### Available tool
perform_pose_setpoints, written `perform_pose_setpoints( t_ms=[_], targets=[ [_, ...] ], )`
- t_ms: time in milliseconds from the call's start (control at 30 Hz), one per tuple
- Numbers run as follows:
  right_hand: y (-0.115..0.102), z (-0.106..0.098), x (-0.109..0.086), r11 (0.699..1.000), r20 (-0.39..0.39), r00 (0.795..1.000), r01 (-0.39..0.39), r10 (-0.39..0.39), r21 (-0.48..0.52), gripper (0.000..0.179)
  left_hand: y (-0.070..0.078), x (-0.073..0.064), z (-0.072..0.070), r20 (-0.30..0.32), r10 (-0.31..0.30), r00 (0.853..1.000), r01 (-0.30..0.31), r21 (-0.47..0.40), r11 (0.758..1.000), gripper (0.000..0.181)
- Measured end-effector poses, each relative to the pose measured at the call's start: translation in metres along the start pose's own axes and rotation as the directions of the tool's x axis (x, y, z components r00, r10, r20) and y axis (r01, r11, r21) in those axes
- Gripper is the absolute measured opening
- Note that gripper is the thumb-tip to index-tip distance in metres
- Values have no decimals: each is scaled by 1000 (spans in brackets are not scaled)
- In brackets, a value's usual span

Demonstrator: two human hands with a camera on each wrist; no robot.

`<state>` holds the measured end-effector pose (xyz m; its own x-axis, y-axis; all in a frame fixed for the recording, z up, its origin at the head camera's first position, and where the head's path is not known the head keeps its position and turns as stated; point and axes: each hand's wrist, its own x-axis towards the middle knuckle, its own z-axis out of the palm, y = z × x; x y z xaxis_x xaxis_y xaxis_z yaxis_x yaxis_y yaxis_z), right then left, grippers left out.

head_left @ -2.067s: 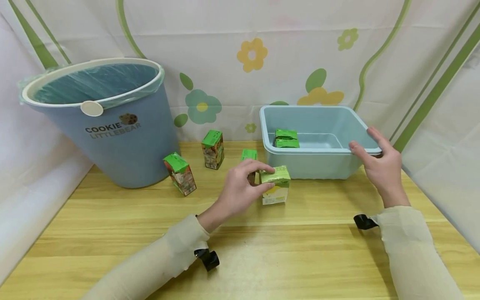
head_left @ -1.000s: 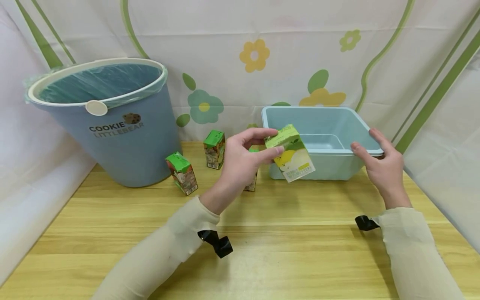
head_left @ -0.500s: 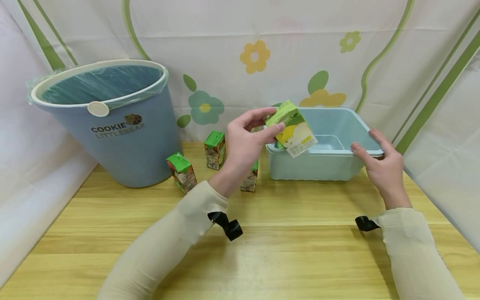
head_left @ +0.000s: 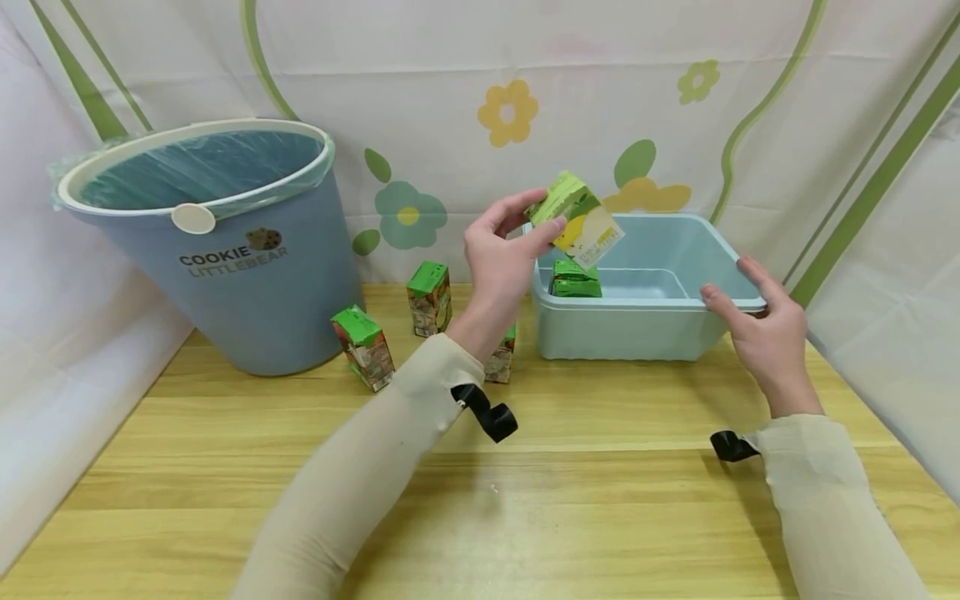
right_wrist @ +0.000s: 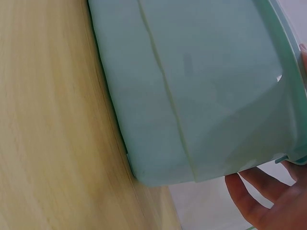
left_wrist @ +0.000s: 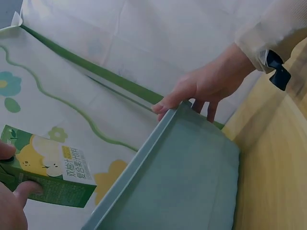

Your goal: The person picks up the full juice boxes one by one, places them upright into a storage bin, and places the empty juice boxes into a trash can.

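Note:
My left hand (head_left: 504,248) pinches a light green and yellow juice box (head_left: 592,233) between thumb and fingers. It is tilted, raised over the left part of a pale blue plastic bin (head_left: 622,333). In the left wrist view the juice box (left_wrist: 53,167) shows lemon-like fruit and printed characters. Below it, two green-topped cartons (head_left: 576,287) stand inside the bin at its left end. My right hand (head_left: 772,337) grips the bin's right front corner, thumb over the rim. From the right wrist view, its fingers (right_wrist: 247,199) curl under the rim along the end wall.
Three small green-topped cartons stand on the wooden table: one leaning carton (head_left: 365,348) by the blue trash can (head_left: 262,275), another carton (head_left: 430,300) behind, and a third carton (head_left: 501,358) partly hidden by my left wrist. A flowered white curtain (head_left: 450,100) hangs behind.
My left hand has lifted the juice box off the table, tilted it, and carried it up and rightward over the bin's left end. The right hand has kept its grip on the bin.

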<state>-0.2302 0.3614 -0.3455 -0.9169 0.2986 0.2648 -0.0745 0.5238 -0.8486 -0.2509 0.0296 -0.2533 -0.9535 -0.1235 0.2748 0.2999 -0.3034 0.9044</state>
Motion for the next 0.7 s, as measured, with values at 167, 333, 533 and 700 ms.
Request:
perform_pose_setpoints(
  t_ms=[167, 333, 533, 700],
  targets=[
    [0, -1, -1, 1000, -3, 1000, -10, 10, -7, 76, -9, 11, 8, -38, 8, 999, -8, -9, 1000, 34],
    [-1, -1, -1, 1000, -2, 1000, -13, 13, -9, 77, -17, 20, 12, -49, 33, 998, -32, 20, 999, 33],
    [-1, -1, 1, 1000, -6, 1000, -5, 5, -19, 76, -29, 32, 16, -99, 33, 995, -24, 96, 995, 33],
    [-1, 0, 0, 1000, 3, 1000, -15, 15, -13, 77, -39, 40, 20, -135, 48, 990, -26, 161, 987, 34]
  ],
)
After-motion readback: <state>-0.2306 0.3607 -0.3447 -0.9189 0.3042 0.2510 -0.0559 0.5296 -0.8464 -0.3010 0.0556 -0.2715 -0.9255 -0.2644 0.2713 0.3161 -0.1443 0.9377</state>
